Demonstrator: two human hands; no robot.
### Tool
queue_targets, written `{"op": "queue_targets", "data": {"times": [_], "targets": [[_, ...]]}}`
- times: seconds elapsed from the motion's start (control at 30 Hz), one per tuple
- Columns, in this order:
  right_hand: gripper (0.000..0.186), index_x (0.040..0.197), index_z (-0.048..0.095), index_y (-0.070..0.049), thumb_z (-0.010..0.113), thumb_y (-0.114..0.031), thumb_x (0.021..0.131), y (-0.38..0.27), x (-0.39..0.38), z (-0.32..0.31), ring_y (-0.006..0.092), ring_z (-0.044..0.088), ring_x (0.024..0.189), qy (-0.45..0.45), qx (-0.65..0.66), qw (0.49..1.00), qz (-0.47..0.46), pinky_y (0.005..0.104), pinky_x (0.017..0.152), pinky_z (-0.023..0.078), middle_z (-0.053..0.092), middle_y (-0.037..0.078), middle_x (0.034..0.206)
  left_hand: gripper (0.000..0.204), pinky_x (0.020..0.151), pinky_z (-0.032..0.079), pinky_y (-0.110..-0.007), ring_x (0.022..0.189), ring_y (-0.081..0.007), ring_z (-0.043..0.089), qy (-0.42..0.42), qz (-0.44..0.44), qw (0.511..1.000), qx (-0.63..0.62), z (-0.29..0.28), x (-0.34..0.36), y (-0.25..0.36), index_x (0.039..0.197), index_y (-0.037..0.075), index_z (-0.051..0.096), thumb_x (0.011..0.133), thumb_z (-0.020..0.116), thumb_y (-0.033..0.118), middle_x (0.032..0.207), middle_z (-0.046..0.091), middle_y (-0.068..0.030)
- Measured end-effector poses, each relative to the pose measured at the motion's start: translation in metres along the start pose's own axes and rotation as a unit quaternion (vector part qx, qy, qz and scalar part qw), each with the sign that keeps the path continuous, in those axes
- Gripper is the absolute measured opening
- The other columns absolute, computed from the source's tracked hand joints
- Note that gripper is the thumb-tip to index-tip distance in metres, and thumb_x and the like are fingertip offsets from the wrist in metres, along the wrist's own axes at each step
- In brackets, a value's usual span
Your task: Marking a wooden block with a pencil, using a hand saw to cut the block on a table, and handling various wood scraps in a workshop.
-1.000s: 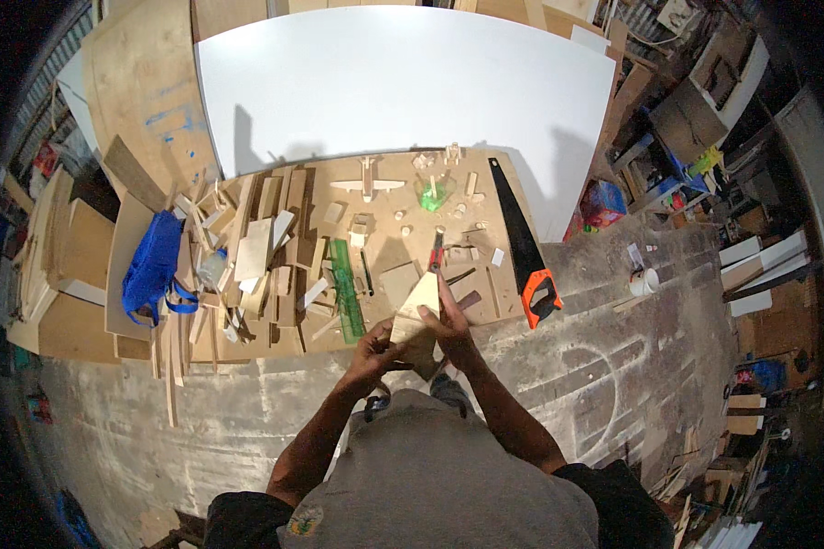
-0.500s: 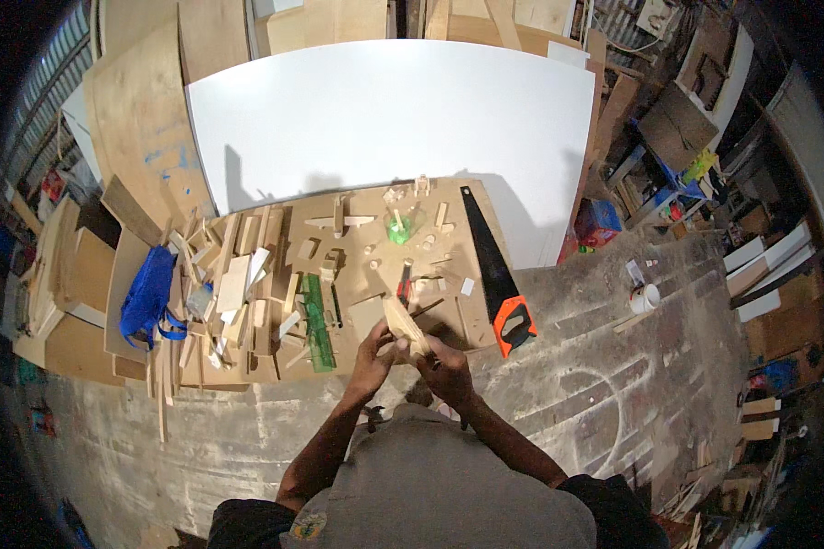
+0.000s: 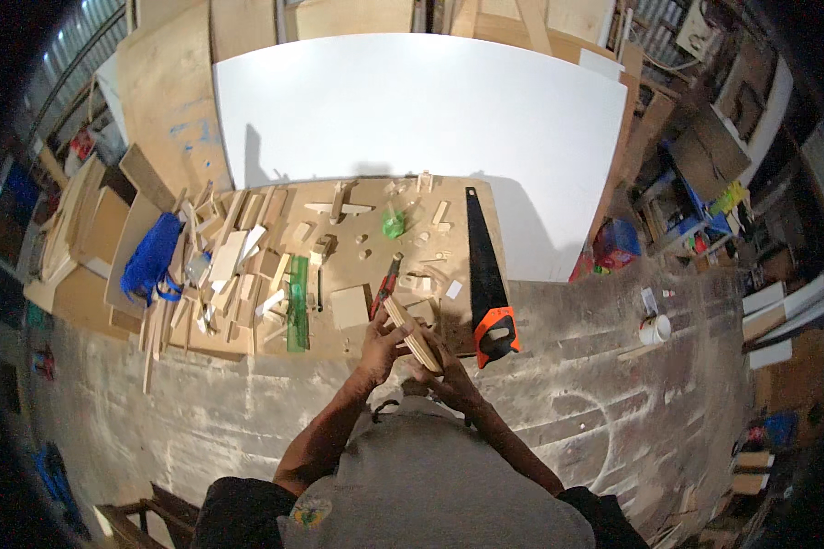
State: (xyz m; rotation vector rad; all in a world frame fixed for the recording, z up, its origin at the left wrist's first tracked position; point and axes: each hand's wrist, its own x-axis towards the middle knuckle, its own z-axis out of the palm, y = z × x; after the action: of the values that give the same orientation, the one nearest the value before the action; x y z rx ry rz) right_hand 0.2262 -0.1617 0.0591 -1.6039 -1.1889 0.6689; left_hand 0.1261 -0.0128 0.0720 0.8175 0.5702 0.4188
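1. Head view: one saw [image 3: 488,265], one toy plane [image 3: 341,209], one blue bag [image 3: 151,261] and one piece of wood [image 3: 414,337] in two hands.
2. The piece is pale and long, with stripy edges. The plane is wooden. The saw's blade is dark.
3. The left hand [image 3: 380,352] has bent fingers holding the piece near the bench [image 3: 352,276]; the right hand [image 3: 449,377] holds too, its fingers partly hidden.
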Motion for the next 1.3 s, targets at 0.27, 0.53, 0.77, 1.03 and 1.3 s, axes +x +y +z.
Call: {"op": "queue_targets", "data": {"times": [0.27,0.53,0.77,1.03,1.3], "targets": [[0.070,0.148,0.026,-0.004,0.058,-0.032,0.092,0.012,-0.006,0.015,0.0383,0.054,0.111,-0.068,0.023,0.995,0.073,0.0437,0.094,0.043,0.051,0.025,0.122,0.066,0.090,0.054,-0.042,0.112,-0.0271,0.058,0.028,0.004,0.994,0.102,-0.002,-0.021,-0.003,0.137,0.005,0.027,0.088,0.069,0.016,0.120,0.059,-0.0155],[0.065,0.146,0.029,-0.004,0.059,-0.029,0.094,0.028,0.016,0.072,0.0396,0.055,0.110,-0.117,-0.041,0.989,-0.075,0.0450,0.090,0.046,0.050,0.028,0.123,0.067,0.081,0.058,-0.044,0.106,-0.0300,0.060,0.096,0.004,0.991,0.094,-0.073,-0.041,0.000,0.131,0.004,0.033,0.084,0.075,0.026,0.121,0.055,-0.0170],[0.050,0.115,0.053,0.004,0.061,-0.039,0.092,0.014,0.049,0.106,0.0320,0.063,0.081,-0.233,-0.180,0.953,0.066,0.0431,0.074,0.050,0.063,0.019,0.090,0.072,0.073,0.059,-0.041,0.100,-0.0289,0.063,0.213,-0.032,0.956,0.200,-0.116,-0.057,0.023,0.133,-0.001,0.034,0.083,0.075,0.031,0.118,0.056,-0.0213],[0.039,0.107,0.053,-0.001,0.065,-0.035,0.091,0.014,0.077,0.168,0.0122,0.061,0.071,-0.086,0.237,0.936,0.246,0.0297,0.059,0.049,0.062,0.006,0.085,0.046,0.068,0.052,-0.029,0.082,-0.0159,0.064,0.135,0.077,0.969,0.194,-0.203,-0.054,0.063,0.131,0.002,0.051,0.089,0.067,0.015,0.100,0.066,-0.0132],[0.029,0.122,0.051,-0.001,0.051,-0.018,0.099,0.007,0.092,0.203,0.0183,0.066,0.090,-0.070,0.340,0.893,0.286,0.0306,0.075,0.054,0.062,0.009,0.105,0.049,0.072,0.051,-0.029,0.085,-0.0150,0.061,0.047,0.048,0.985,0.156,-0.250,-0.034,0.087,0.135,0.002,0.049,0.088,0.063,0.007,0.100,0.065,-0.0097]]}}
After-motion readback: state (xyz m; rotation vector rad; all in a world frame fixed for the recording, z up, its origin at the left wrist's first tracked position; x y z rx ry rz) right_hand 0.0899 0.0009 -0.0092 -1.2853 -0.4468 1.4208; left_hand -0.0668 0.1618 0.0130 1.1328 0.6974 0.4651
